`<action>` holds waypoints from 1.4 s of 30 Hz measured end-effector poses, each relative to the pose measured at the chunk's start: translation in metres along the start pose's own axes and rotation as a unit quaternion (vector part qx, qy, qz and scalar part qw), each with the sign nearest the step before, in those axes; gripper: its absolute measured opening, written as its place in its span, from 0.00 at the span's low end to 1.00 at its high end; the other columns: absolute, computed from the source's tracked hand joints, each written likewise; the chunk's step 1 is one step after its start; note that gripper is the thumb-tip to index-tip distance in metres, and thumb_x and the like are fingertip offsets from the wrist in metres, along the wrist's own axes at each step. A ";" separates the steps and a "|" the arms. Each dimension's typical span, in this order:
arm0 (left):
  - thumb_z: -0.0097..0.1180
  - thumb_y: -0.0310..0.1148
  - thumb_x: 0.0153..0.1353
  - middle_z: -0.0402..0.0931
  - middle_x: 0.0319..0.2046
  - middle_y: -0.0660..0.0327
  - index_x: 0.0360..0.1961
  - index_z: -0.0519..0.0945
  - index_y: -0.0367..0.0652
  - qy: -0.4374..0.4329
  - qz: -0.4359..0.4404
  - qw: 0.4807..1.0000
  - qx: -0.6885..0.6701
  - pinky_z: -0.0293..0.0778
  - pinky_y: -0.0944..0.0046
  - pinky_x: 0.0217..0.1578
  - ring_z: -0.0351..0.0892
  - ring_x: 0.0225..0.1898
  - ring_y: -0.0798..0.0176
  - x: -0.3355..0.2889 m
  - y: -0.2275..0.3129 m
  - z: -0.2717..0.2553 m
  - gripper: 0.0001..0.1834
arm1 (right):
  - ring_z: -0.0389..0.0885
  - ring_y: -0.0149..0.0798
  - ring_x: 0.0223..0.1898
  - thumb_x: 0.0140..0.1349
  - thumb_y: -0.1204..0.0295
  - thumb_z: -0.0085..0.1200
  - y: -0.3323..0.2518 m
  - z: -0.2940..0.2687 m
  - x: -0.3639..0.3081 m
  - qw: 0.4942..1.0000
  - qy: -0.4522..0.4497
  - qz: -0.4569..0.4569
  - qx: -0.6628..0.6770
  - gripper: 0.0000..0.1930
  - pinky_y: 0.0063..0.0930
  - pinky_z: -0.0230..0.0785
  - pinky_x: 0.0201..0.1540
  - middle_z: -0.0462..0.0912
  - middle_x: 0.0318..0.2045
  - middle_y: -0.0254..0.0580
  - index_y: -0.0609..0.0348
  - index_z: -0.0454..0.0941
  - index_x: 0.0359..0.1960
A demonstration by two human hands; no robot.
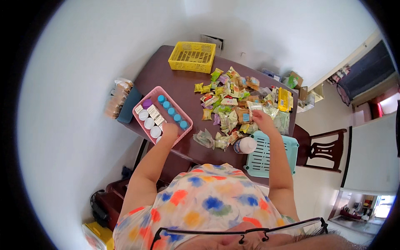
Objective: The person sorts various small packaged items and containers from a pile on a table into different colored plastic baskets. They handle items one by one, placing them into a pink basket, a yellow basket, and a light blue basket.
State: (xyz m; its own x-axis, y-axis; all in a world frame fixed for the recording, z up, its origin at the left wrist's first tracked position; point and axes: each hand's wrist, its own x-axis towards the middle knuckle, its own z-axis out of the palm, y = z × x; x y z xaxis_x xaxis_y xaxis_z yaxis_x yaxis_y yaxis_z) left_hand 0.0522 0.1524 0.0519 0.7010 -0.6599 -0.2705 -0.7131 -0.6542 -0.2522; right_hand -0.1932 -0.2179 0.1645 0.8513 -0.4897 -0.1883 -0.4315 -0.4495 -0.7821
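Note:
My left hand (170, 131) is inside the pink basket (186, 132), its fingers curled down. What they grip, if anything, is hidden beneath the hand. Small white boxes (153, 111) stand beside it, between a row of blue-capped bottles (171, 111) and several white-lidded round containers (149, 123). Over the heap of wrapped snacks (228, 117), my right hand (263, 120) pinches the edge of a clear snack packet (255, 107) with a pale border. Below that hand, a white-lidded jar (246, 145) is next to the mint-green basket (261, 156).
A yellow slatted basket (192, 56) sits at the far side of the brown table (156, 66). At the left edge stands a dark blue bin (130, 106) with packaged goods. Crumpled wrapping (204, 138) lies near the front edge. A wooden chair (325, 149) is at the right.

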 end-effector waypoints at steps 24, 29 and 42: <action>0.64 0.40 0.51 0.73 0.46 0.53 0.58 0.68 0.48 0.118 0.115 0.922 -0.352 0.69 0.53 0.50 0.71 0.51 0.49 0.029 0.158 -0.061 0.33 | 0.64 0.49 0.62 0.49 0.70 0.64 0.105 0.014 0.087 0.923 0.036 -0.046 -0.380 0.36 0.65 0.41 0.66 0.68 0.56 0.44 0.49 0.63 0.63; 0.61 0.48 0.55 0.70 0.50 0.47 0.61 0.64 0.42 0.030 0.074 0.898 -0.432 0.69 0.50 0.50 0.71 0.52 0.44 0.070 0.190 -0.078 0.36 | 0.66 0.48 0.59 0.46 0.70 0.64 0.073 0.015 0.070 0.963 0.031 -0.015 -0.268 0.38 0.62 0.41 0.66 0.70 0.56 0.44 0.50 0.62 0.63; 0.56 0.30 0.57 0.66 0.49 0.43 0.66 0.53 0.45 -0.039 0.102 0.900 -0.422 0.75 0.51 0.41 0.75 0.46 0.43 0.099 0.215 -0.073 0.37 | 0.67 0.45 0.61 0.53 0.56 0.65 0.035 0.024 0.046 0.991 -0.067 0.106 0.038 0.44 0.35 0.58 0.61 0.69 0.60 0.52 0.63 0.55 0.66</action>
State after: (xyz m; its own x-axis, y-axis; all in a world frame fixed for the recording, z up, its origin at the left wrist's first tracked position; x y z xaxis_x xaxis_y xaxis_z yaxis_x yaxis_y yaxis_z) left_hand -0.0310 -0.0806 0.0390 0.5297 -0.7917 -0.3042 -0.5419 -0.5918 0.5967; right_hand -0.1624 -0.2383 0.1146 0.7780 -0.4610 -0.4269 -0.5860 -0.2874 -0.7576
